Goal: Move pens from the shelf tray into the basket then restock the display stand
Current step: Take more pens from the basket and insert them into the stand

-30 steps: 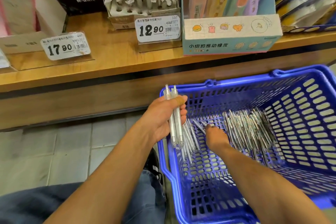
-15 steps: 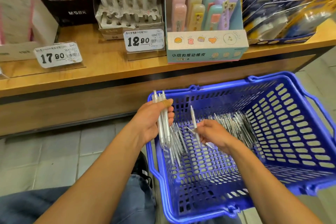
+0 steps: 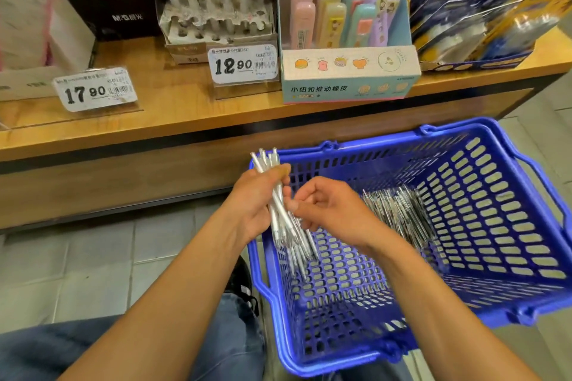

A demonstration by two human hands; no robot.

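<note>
Landmark: blue basket (image 3: 510, 226), set on the floor below the wooden shelf (image 3: 173, 114).
Left hand (image 3: 253, 204): grip closed around a bundle of white pens (image 3: 275, 195), held over the basket's near-left corner.
Right hand (image 3: 328, 210): fingertips pinched on the same bundle, above the basket.
Loose pens (image 3: 399, 213): heaped inside the basket.
Display stand (image 3: 216, 25): placed on the shelf, behind the basket.

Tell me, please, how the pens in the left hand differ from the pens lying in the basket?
The bunch of pens stands nearly upright, gripped by the left hand; the pile of pens lies flat on the floor of the basket. The bunch is smaller than the pile. Both look like the same silvery-white pens.
</note>
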